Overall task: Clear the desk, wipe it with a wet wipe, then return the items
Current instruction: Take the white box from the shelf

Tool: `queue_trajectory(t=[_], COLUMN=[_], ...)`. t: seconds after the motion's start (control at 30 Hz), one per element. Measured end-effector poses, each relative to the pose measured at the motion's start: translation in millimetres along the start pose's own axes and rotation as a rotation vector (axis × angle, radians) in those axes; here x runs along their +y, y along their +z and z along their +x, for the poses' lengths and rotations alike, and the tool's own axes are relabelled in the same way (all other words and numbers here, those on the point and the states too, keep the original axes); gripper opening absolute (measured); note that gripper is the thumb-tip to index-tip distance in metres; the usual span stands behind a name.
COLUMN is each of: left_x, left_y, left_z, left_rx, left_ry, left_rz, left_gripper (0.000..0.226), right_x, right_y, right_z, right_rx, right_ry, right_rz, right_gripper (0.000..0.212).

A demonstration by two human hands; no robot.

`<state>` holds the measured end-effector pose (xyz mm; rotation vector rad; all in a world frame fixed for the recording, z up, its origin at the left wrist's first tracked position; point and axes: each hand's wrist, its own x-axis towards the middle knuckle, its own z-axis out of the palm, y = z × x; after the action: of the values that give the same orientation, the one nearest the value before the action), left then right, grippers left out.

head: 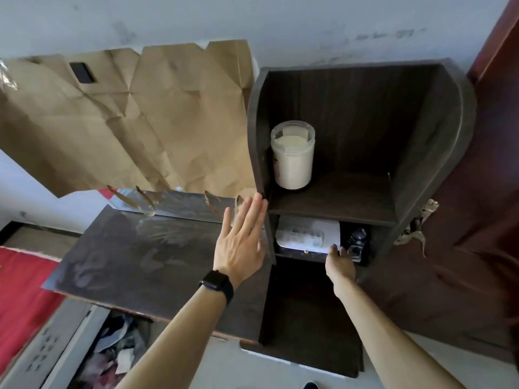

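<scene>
The dark desk top [134, 256] shows streaky wipe marks. My left hand [241, 240], a black watch on its wrist, lies flat with straight fingers against the left side panel of the dark shelf unit [438, 141]. My right hand [339, 262] reaches into the lower compartment, fingertips on the edge of a white paper with blister packs [306, 234]. I cannot see whether they pinch it. A small dark bottle [358, 242] stands just right of that hand. On the upper shelf sits a white jar [293, 155].
Crumpled brown paper [126, 119] hangs on the wall behind the desk. A box of clutter [112, 352] sits under the desk's front edge, with red fabric [19, 299] at far left. A dark red door [488, 192] stands at right.
</scene>
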<state>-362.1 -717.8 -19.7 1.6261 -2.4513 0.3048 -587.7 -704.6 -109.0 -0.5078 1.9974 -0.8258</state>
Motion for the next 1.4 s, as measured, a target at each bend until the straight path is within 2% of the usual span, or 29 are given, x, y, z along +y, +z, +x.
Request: queue_trajectory(t=[0.13,0.23,0.33,0.47,0.53,0.6,0.7,0.77,0.83,0.97,1.03,1.13,1.23,1.3,1.37,1.4], left_x=[0,-1,-6,-17,-21,-23,-25,-29,-34,-56,-81,-120,-156,-179,-202,-212], left_y=[12,13,13,11,11,15,24,29,36,36,35,33,33,34,36,37], left_z=[3,6,6,10,9,4,-9,-17,-22,-26,-35,-52,-69,-79,-89,-92], left_rx=[0.037,0.061,0.067,0.063,0.072,0.076,0.029,-0.104,-0.342,-1.021,-1.166,-1.135,-1.025,-0.941,-0.87,-0.84], left_ry=[0.022,0.048,0.085,0.134,0.158,0.16,0.108,0.054,-0.038,-0.533,-0.597,-0.637,-0.731,-0.801,-0.842,-0.862], left_rz=[-0.002,-0.019,-0.034,-0.045,-0.087,-0.187,-0.401,-0.522,-0.637,-1.071,-1.204,-1.338,-1.369,-1.386,-1.412,-1.431], left_gripper=[0.101,0.093,0.08,0.077,0.081,0.083,0.078,0.069,0.06,0.074,0.064,0.048,0.043,0.042,0.041,0.041], right_x=[5,11,20,18,19,27,47,58,67,78,79,70,52,39,22,13], right_y=[15,21,26,18,9,0,-13,-17,-16,2,19,52,88,112,133,144], right_z=[2,1,3,-6,-17,-31,-57,-77,-96,-133,-147,-162,-172,-176,-183,-184], right_rx=[0.143,0.145,0.129,-0.003,-0.067,-0.072,-0.058,-0.056,-0.054,-0.133,-0.178,-0.243,-0.285,-0.155,0.016,0.012], right_ry=[-0.014,0.023,0.072,0.1,0.054,-0.001,-0.071,-0.093,-0.106,-0.112,-0.08,-0.073,-0.197,-0.378,-0.667,-0.825], right_rz=[0.042,0.125,0.336,0.665,0.691,0.692,0.624,0.583,0.558,0.553,0.531,0.422,0.108,-0.201,-0.427,-0.5], right_gripper=[0.05,0.045,0.019,0.027,0.041,0.042,0.04,0.041,0.04,0.04,0.044,0.051,0.049,0.044,0.06,0.069])
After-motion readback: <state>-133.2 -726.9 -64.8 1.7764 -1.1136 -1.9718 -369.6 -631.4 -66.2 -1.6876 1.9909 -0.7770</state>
